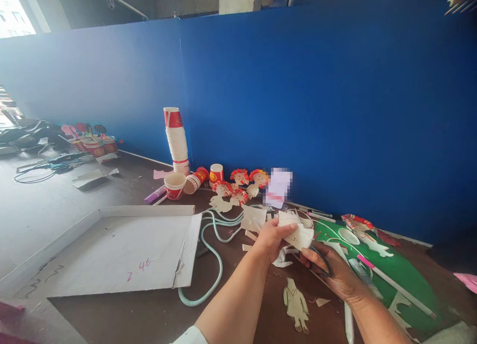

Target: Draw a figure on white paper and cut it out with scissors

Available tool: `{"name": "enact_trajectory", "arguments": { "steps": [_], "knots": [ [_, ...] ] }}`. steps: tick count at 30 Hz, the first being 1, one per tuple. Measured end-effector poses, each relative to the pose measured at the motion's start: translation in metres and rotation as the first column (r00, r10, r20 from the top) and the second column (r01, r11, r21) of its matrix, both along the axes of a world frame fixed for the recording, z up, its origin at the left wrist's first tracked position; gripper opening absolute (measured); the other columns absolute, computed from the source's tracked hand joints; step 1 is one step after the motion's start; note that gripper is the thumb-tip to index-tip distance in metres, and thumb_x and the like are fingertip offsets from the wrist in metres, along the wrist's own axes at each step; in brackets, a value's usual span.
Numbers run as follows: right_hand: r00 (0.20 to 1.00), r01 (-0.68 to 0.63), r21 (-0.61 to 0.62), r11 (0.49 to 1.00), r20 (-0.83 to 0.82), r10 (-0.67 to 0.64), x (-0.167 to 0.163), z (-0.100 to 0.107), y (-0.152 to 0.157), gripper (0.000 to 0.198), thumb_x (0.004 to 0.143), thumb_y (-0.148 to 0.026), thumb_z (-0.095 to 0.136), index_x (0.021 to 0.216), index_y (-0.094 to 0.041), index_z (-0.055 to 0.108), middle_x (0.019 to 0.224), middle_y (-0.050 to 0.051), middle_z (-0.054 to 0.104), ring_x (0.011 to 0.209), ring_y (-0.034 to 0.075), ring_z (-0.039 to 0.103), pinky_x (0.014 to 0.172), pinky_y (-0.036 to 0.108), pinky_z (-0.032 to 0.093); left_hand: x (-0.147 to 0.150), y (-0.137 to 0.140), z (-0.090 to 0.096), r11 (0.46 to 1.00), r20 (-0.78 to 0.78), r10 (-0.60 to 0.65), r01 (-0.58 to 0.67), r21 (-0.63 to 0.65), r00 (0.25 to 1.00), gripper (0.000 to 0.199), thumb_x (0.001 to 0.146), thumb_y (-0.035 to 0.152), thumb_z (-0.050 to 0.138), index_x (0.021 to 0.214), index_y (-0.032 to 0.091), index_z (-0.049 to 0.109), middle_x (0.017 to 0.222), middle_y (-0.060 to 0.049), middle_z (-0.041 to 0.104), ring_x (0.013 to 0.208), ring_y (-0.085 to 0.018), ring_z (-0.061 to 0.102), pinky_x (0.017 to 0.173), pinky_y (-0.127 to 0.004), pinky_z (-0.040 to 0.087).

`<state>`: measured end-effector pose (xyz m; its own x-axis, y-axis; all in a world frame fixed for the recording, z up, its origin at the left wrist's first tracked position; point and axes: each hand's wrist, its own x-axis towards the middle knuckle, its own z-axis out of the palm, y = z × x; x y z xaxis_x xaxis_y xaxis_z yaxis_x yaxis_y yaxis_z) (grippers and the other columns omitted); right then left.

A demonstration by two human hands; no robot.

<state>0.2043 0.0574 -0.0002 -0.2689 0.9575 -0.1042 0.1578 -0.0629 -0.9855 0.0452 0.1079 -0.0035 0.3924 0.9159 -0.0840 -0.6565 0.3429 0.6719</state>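
Note:
My left hand (274,237) pinches a piece of white paper (298,233) with faint drawn lines, thumb on top. Around black scissor handles my right hand (330,269) is closed; the scissors (326,264) meet the paper's lower right, their blades hidden. Below the hands a cut-out paper figure (295,304) lies on the dark table. Beyond the left hand are a blank paper piece (254,219) and white scraps. Farther back lie several paper figures with red, frilled heads (239,177), and another such figure (367,232) rests at the right.
A tall stack of paper cups (177,140) stands by the blue partition (316,96). Left of my arms lies a shallow white cardboard tray (149,254). A pale blue cable (219,264) loops beside it. A pink-ended stick (395,284) crosses a green sheet (413,279).

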Motion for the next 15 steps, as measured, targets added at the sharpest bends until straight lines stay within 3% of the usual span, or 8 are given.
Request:
{"name": "enact_trajectory", "arguments": {
  "steps": [8,15],
  "knots": [
    [0.992,0.098,0.055,0.994,0.076,-0.102,0.000,-0.012,0.003,0.033,0.081,-0.051,0.059,0.072,-0.019,0.061,0.069,0.000,0.055,0.066,0.014,0.047,0.056,0.024,0.034,0.001,-0.002,0.001,0.999,0.001,0.038,-0.038,0.003,0.999,0.048,0.050,0.031,0.084,0.088,0.009,0.065,0.078,-0.008,0.065,0.068,-0.015,0.058,0.068,-0.029,0.043],
    [0.987,0.106,0.110,0.988,0.108,-0.118,-0.002,-0.013,0.004,0.036,0.081,-0.053,0.056,0.071,-0.020,0.060,0.066,-0.001,0.055,0.061,0.014,0.045,0.054,0.025,0.033,0.005,-0.003,-0.002,0.998,-0.001,0.062,-0.062,-0.008,0.998,0.048,0.051,0.032,0.083,0.088,0.008,0.065,0.079,-0.008,0.065,0.065,-0.014,0.058,0.066,-0.027,0.043]
  ]
}}
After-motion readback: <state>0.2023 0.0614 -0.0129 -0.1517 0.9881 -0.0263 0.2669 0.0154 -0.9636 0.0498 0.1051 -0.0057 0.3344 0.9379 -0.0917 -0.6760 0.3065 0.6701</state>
